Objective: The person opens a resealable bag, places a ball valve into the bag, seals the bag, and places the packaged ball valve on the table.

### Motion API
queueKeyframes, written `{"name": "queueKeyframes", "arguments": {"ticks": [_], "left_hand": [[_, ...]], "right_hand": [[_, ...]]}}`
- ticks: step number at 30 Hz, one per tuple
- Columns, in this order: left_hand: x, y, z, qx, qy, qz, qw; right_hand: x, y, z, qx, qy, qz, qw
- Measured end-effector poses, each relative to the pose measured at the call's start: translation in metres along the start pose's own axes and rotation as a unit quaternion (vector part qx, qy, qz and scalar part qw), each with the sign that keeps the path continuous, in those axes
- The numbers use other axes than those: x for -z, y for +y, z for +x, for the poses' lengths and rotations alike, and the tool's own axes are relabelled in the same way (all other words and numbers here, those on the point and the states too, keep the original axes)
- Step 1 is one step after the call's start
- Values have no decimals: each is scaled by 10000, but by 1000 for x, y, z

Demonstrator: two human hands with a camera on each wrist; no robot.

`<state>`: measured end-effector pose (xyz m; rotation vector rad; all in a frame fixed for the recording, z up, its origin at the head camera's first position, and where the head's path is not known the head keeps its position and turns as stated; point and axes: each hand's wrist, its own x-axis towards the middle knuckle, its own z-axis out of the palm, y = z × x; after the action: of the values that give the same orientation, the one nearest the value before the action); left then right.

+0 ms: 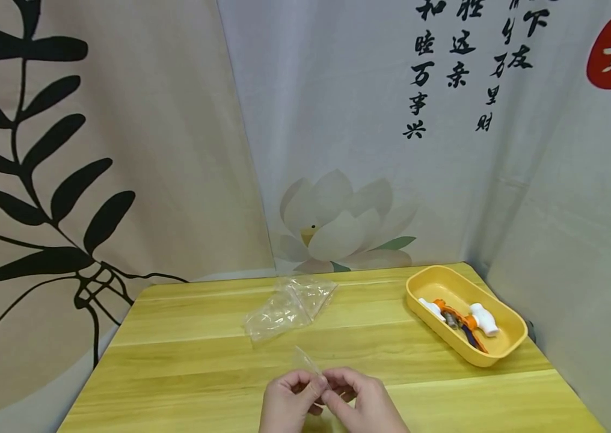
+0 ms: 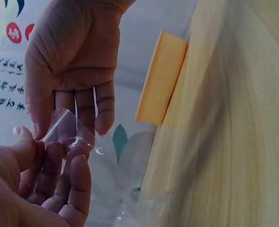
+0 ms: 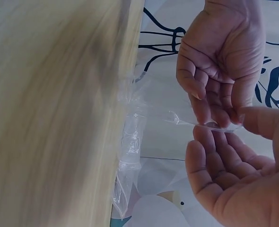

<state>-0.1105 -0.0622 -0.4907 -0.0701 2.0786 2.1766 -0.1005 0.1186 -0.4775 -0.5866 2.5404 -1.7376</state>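
Near the front of the table, both hands pinch a small clear plastic zip bag (image 1: 305,362) at its zip edge. My left hand (image 1: 289,398) has its thumb and fingertips on one side of that edge. Close beside it, almost touching, my right hand (image 1: 361,397) pinches the other side. In the left wrist view, the clear bag (image 2: 69,128) shows its zip strip between the two thumbs, with its other corner hanging loose. The bag appears flat.
More clear plastic bags (image 1: 284,310) lie crumpled on the wooden table (image 1: 192,361) beyond the hands. A yellow tray (image 1: 446,275) at the right holds white, orange and dark small parts. Printed curtains (image 1: 175,150) hang behind the table.
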Motion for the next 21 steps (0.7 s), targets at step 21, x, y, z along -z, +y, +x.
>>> {"name": "queueKeyframes", "arguments": {"ticks": [21], "left_hand": [[-2,12,-4,-821,-386,1639,9823]], "right_hand": [[7,-3,9,-906,40,387,9951]]}}
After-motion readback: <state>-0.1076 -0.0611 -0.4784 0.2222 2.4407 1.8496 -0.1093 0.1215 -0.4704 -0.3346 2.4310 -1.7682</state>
